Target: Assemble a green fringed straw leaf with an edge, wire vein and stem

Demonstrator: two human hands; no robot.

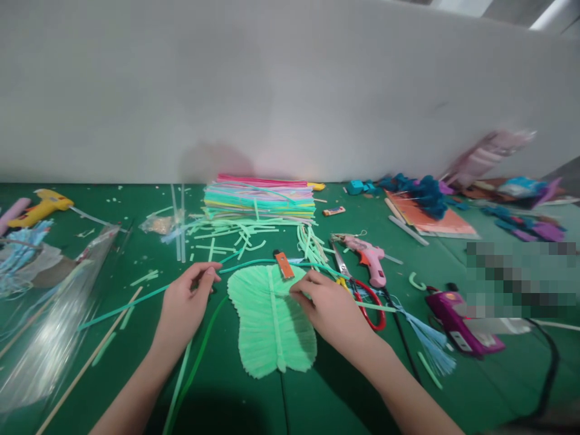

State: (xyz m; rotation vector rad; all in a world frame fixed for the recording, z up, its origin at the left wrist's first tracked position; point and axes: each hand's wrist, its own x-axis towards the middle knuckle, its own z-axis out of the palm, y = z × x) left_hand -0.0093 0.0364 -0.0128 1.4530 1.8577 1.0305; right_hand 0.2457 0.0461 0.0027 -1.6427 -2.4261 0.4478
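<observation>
A mint-green fuzzy leaf shape with a raised central rib lies flat on the green table. My left hand is at its upper left, thumb and fingertips pinched on a long teal pipe cleaner that runs across above the leaf. Over the leaf's upper right, my right hand has its fingers curled into a pinch; what is between them is hidden. An orange lighter rests on the leaf's top edge, close to the right fingertips. Red-handled scissors lie just beyond the right hand.
Bundled coloured pipe cleaners lie at the back, with cut green pieces before them. A pink glue gun and a purple box are on the right. Left are a yellow glue gun, plastic sleeves and a wooden stick.
</observation>
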